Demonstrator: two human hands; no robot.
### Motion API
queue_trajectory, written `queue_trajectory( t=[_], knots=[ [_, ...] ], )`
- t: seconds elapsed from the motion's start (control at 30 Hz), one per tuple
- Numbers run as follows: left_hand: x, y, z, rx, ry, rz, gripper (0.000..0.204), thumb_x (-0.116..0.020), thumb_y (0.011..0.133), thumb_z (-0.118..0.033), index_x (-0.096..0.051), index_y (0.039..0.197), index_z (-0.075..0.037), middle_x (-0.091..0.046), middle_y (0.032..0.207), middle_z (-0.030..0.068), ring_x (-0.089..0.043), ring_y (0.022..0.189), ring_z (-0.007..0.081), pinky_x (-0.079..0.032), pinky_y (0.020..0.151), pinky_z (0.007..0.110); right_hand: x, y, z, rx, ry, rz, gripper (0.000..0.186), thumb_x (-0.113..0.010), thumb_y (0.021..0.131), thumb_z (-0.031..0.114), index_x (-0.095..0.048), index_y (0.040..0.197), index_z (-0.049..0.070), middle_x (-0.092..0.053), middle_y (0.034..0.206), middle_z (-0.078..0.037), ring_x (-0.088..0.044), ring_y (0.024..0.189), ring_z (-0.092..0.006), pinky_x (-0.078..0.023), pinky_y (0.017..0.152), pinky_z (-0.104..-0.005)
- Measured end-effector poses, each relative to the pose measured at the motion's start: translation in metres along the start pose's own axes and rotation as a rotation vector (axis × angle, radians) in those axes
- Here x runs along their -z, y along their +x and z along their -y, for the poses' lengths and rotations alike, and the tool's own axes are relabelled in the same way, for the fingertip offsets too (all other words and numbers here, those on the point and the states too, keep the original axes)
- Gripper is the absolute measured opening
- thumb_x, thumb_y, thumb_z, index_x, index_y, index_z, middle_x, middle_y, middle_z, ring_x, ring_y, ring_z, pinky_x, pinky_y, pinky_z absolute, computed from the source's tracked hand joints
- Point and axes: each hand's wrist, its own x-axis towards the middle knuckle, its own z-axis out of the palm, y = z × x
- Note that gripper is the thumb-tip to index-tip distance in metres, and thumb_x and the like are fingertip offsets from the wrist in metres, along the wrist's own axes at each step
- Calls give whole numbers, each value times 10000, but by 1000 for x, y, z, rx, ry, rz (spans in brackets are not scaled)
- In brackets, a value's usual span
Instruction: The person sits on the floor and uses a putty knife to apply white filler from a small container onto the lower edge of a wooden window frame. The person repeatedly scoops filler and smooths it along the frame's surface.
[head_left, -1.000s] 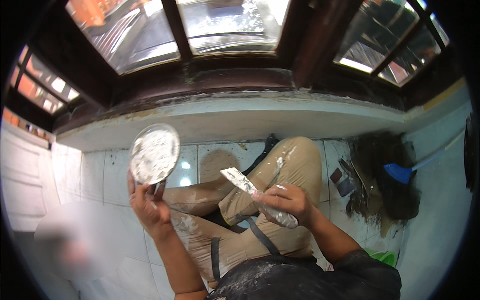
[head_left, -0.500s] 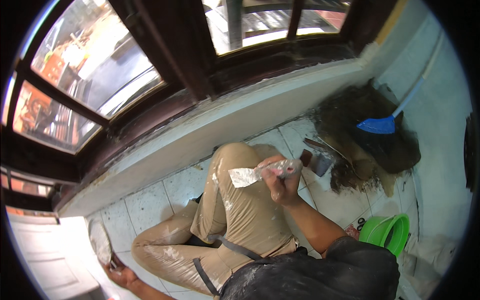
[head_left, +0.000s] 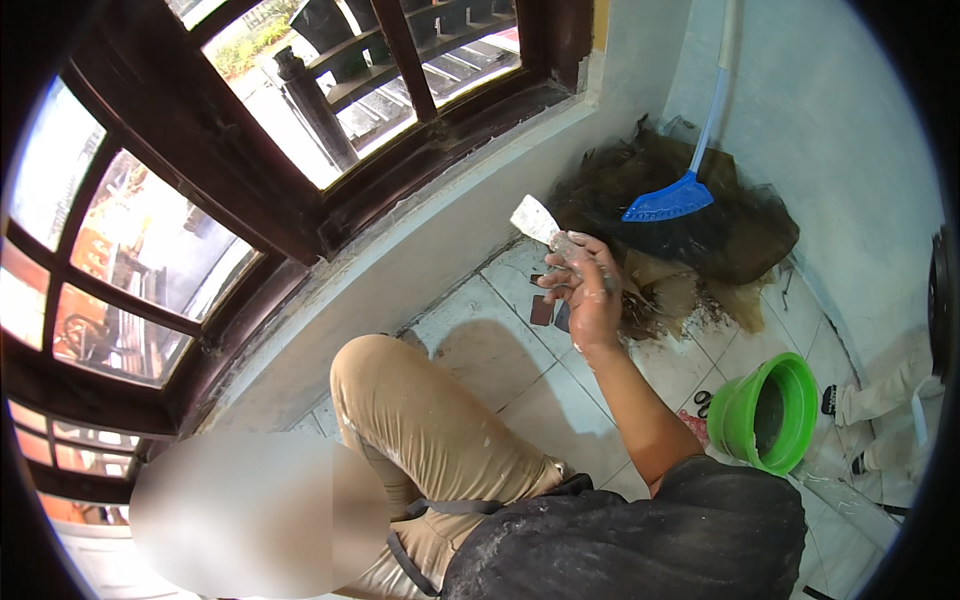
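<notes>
My right hand (head_left: 592,300) is raised over the floor beside the low wall, closed loosely round the handle of a putty knife (head_left: 538,222). The knife's flat blade is smeared with white and points up and left, toward the low painted wall (head_left: 430,265) under the window. A blurred patch covers the lower left, and my left hand cannot be seen. My bent knee (head_left: 385,385), in tan trousers with white smears, lies to the left of my right forearm.
A blue broom (head_left: 668,200) leans over crumpled dark plastic sheeting (head_left: 740,235) in the corner. Dark flat pieces (head_left: 541,311) lie on the tiles beneath my hand. A green bucket (head_left: 735,415) is right of my forearm, near scissors (head_left: 703,400). Dark-framed windows (head_left: 300,235) rise above the wall.
My right hand has lifted the putty knife from over my knee forward toward the wall, its blade now angled upward. The view has swung right. My left hand and the round plate-like thing have left sight.
</notes>
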Motion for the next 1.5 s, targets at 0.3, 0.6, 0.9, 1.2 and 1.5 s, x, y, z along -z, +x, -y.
queue_trajectory(
  t=[0.3,0.6,0.9,1.2,1.5],
  knots=[
    [35,152,3,-89,142,84,485,-806,1045,-346,-669,1155,106,-711,1094,277,-726,979,452,-620,880,533,-6,-32,-138,400,-559,441,391,-770,1103,158,-674,1479,109,-696,1257,-120,-749,1041,-241,-624,811,-414],
    [57,356,-127,497,-428,314,507,-647,1096,-239,-597,1352,196,-700,1316,350,-733,1199,446,-621,1091,556,15,-40,-244,709,-992,1183,413,-685,1043,95,-680,1454,59,-733,1302,-233,-724,1176,-450,-600,974,-521],
    [10,334,-163,209,-109,44,279,-626,1124,-140,-481,1157,97,-650,1348,412,-776,1198,518,-743,980,558,7,-94,-224,-94,-696,856,465,-593,1137,254,-588,1531,6,-693,1471,-212,-608,1404,-451,-319,1318,-627],
    [-118,300,23,409,-122,-14,469,-535,1067,-89,-390,1334,268,-544,1499,413,-726,1263,572,-733,1017,588,135,-34,-315,359,-1717,959,877,-536,1164,516,-291,1754,-85,-331,1838,-295,-243,1741,-447,-90,1419,-608],
    [-96,441,61,293,48,181,354,-541,1038,-73,-530,1233,223,-659,1302,406,-766,1162,533,-685,1106,607,102,-44,-308,405,-1503,842,505,-720,1087,163,-497,1510,2,-431,1795,-236,-383,1653,-510,-232,1396,-612]
  ],
)
